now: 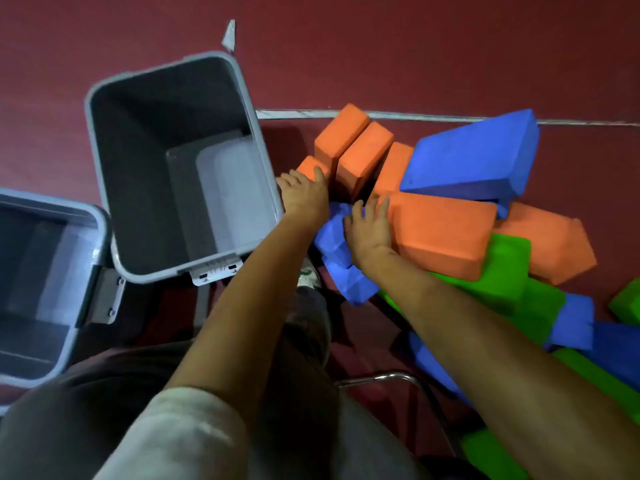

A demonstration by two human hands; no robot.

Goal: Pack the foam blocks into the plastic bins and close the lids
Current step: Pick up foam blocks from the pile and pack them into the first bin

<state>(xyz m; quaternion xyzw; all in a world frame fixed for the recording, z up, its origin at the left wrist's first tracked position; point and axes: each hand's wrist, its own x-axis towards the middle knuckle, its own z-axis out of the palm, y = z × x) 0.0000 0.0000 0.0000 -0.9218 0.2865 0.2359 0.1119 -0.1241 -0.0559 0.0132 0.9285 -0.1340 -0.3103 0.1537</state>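
Observation:
Orange, blue and green foam blocks lie heaped on the dark red floor at the right. My left hand reaches past the bin's corner and grips a small orange block at the heap's near-left edge, thumb on its top. My right hand rests with spread fingers on the end of a large orange block, above a crumpled blue block. An open grey plastic bin stands just left of my hands with nothing inside. A second open grey bin sits at the far left, partly cut off.
A big blue block leans on top of the heap, with green blocks underneath. Two upright orange blocks stand behind my left hand. A metal chair frame and my shoe are below my arms. A white line crosses the floor.

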